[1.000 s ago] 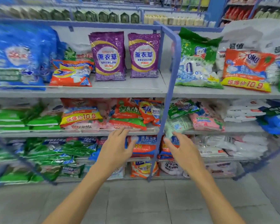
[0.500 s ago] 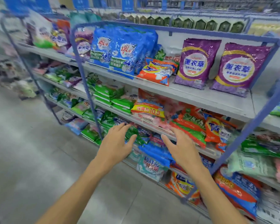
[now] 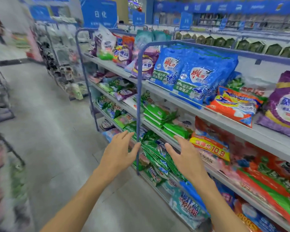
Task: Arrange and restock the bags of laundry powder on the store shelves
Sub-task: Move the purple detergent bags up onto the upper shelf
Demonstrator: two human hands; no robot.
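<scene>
Store aisle w/ grey floor [image 3: 54, 131] filling 8-9 o'clock. Blue hanging sign [image 3: 100, 14] at 11 o'clock, more racks blurred behind it. Grey shelves [image 3: 224, 119] w/ a blue tube frame run diagonally from 11 o'clock (far) down to 4 o'clock (near).

L hand [image 3: 119, 153] at 7 o'clock: wide open, fingers straight & slightly spread, palm turned down, holds nothing. Its thumb tip overlaps the blue frame post [image 3: 138, 104]; can't tell if it touches. R hand [image 3: 186, 158] at 5 o'clock: also open, fingers relaxed & spread, thumb out toward 9 o'clock, nothing in it. It hangs in front of the green-foil bags [image 3: 155, 154] on the 3rd shelf; contact can't be told. The 2 hands are apart, post btwn them.

Powder bags:
- Blue bags [image 3: 191, 77], 1-2 o'clock, top shelf. They stand upright, lean back, long axis vertical, printed fronts toward the aisle.
- Orange bag [image 3: 236, 106], just beside them toward 3 o'clock. It lies flat, long axis along the shelf, approx. 10-to-4.
- Purple bag [image 3: 285, 104], 3 o'clock at the frame edge, upright.
- Green stacked bags [image 3: 157, 113], near centre on the 2nd shelf. They lie flat, long axes along the shelf run.
- Price-band bag [image 3: 209, 146] marked 10.9, at 4 o'clock. It lies flat, just beside R hand.
- Teal bag [image 3: 187, 208], 5 o'clock, lowest level, front facing the aisle.
</scene>
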